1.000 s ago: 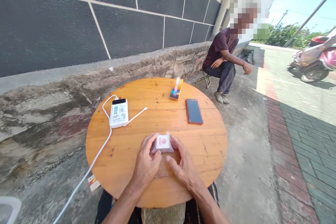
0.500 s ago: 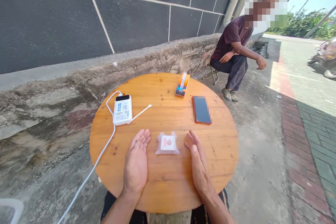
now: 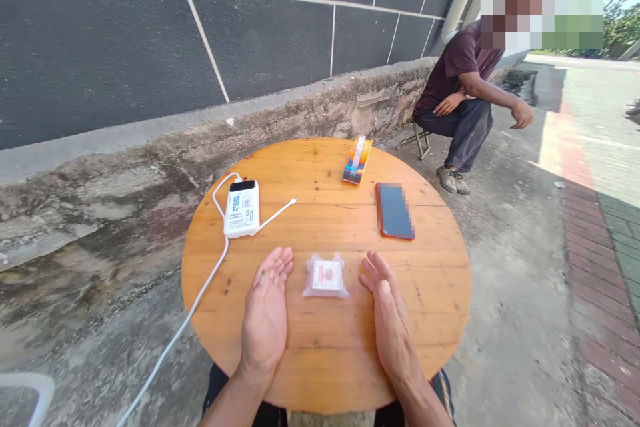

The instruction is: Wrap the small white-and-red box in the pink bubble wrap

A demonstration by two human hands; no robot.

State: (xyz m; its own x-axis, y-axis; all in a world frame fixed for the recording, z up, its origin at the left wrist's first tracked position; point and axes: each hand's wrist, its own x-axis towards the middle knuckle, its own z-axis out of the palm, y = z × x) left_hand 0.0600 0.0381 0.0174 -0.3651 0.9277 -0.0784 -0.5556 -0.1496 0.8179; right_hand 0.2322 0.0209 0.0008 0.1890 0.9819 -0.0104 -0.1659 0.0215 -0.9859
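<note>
A small box in clear bubble wrap [image 3: 327, 275] lies on the round wooden table [image 3: 325, 360], between my two hands and touching neither. To its left is my left hand [image 3: 267, 303], fingers stretched out and palm turned inward, holding nothing. On the other side my right hand [image 3: 389, 307] rests likewise, open and with its fingers extended. The box shows a white label with reddish print through the wrap.
A white power bank [image 3: 243, 210] with a white cable [image 3: 197, 303] lies at left. Toward the back stands an orange tape dispenser [image 3: 357, 161]; a red-edged phone [image 3: 395, 211] lies at right. A person [image 3: 463, 90] sits on a folding stool beyond the table, near the dark wall [image 3: 260, 40].
The whole view has shifted slightly, so the table and its things appear a little farther right. Hands and wrapped box keep nearly the same places relative to each other.
</note>
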